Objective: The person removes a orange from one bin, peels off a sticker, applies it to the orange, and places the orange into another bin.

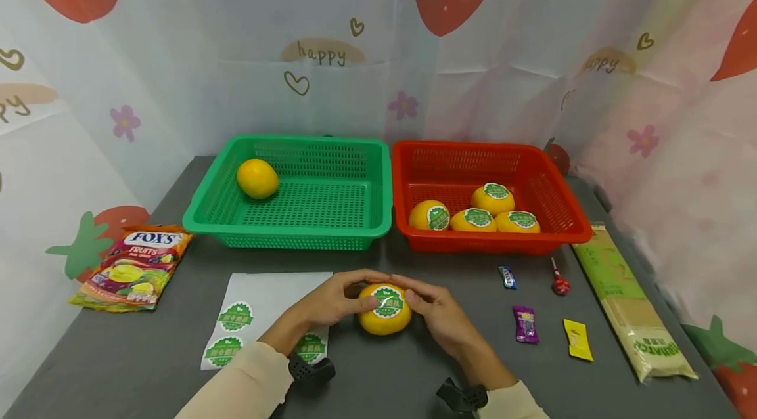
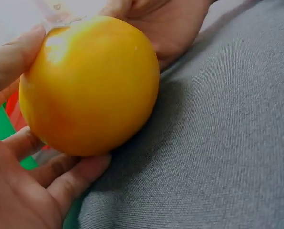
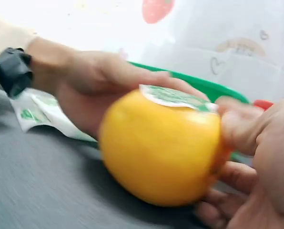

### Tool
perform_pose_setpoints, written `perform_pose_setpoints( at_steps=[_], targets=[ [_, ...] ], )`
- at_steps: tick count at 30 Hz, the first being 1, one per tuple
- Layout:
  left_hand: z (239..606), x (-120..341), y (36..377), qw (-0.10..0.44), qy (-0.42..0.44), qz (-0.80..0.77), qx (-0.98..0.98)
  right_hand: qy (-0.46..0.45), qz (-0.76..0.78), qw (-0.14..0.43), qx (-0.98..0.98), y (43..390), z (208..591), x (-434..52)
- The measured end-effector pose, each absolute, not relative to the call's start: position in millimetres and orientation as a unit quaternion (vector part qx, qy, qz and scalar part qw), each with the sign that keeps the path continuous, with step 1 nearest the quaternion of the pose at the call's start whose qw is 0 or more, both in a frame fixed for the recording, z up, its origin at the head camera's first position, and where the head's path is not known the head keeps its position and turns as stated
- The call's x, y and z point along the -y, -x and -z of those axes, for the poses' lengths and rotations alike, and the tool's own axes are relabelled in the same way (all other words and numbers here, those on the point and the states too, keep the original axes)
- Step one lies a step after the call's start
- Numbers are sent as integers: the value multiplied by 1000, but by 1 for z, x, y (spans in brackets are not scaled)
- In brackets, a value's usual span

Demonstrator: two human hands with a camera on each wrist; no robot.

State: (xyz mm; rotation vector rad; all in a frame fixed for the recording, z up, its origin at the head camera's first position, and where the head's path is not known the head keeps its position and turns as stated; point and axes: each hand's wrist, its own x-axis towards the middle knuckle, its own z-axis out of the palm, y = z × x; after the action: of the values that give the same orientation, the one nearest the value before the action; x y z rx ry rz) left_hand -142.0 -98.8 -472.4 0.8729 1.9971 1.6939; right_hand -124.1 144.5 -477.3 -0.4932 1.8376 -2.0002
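Strawberry curtains behind a grey table (image 1: 148, 353). Head view: left hand (image 1: 331, 304) and right hand (image 1: 440, 314) cup a yellow fruit (image 1: 384, 320) at the near middle, fingers curled round it and on its green sticker (image 1: 387, 302). Looks like smoothing the label; next probably the red basket (image 1: 582, 228) at far right. Left wrist: smooth, glossy skin. Right wrist: blurry, sticker edge sits slightly lifted.

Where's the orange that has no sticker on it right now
In the head view the bare orange lies alone in the far left corner of the green basket, which stands left of the red basket holding four stickered ones.
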Motion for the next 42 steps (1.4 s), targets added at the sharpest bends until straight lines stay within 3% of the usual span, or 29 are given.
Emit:
perform_pose_setpoints(
  at_steps=[3, 10, 14, 19, 23, 30, 36, 42],
  targets=[
    [467, 95, 141, 190, -311, -582, -727, 182, 699, 164, -672, 132, 464, -165],
    [449, 80, 133, 147, -291, -471, -819, 162, 594, -77, -784, 148, 382, -242],
    [440, 73, 134, 129, -268, -405, -865, 105, 460, -144, -870, 164, 353, -292],
    [413, 59, 141, 116, -280, -381, -874, 59, 339, -94, -934, 188, 356, -343],
    [375, 41, 156, 98, -302, -402, -859, 45, 335, -36, -941, 196, 376, -365],
    [322, -14, 232, 70, -265, -436, -857, 40, 347, -23, -937, 192, 392, -381],
    [333, -57, 302, 74, -174, -436, -880, 38, 346, -12, -937, 190, 390, -385],
    [364, -70, 334, 100, -110, -388, -909, 40, 351, -6, -935, 195, 393, -380]
  ],
)
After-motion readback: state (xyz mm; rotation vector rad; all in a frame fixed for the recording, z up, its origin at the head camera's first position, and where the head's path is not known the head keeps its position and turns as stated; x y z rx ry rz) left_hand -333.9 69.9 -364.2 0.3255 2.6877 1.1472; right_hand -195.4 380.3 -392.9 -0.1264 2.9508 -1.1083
